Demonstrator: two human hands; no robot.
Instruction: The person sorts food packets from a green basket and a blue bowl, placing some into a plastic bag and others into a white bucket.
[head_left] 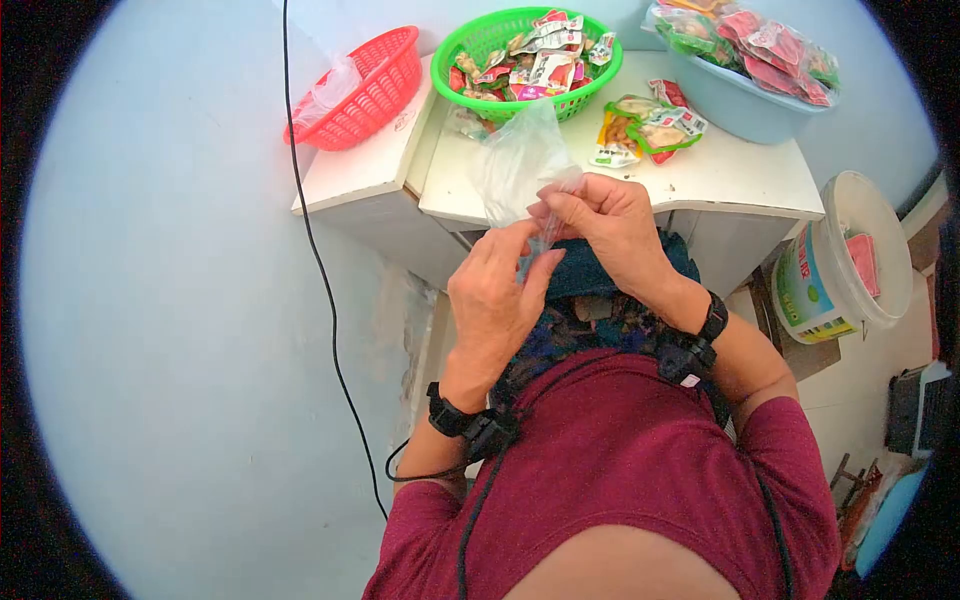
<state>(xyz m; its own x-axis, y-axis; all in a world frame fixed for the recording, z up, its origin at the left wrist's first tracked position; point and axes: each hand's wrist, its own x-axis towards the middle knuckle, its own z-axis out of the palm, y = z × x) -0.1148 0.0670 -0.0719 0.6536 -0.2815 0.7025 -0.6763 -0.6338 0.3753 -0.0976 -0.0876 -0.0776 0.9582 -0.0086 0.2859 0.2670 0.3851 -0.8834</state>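
A clear plastic bag [522,160] hangs between my two hands, in front of the white tabletop's near edge. My left hand [497,285] pinches the bag's edge between thumb and fingers. Close beside it on the right, my right hand [612,225] has its thumb and fingertips pressed together on the same bag. The bag looks thin and crumpled, and I cannot make out anything inside it. Just behind it stands a green basket [447,50] holding many small food packets. To the right of the bag, several loose snack packets [655,128] lie on the tabletop.
A red basket [375,95] with clear plastic bags sits at the left. At the back right stands a light blue basin [735,105] heaped with packets. A white bucket [815,275] holding red packets is at lower right. A black cable [325,270] hangs down on the left.
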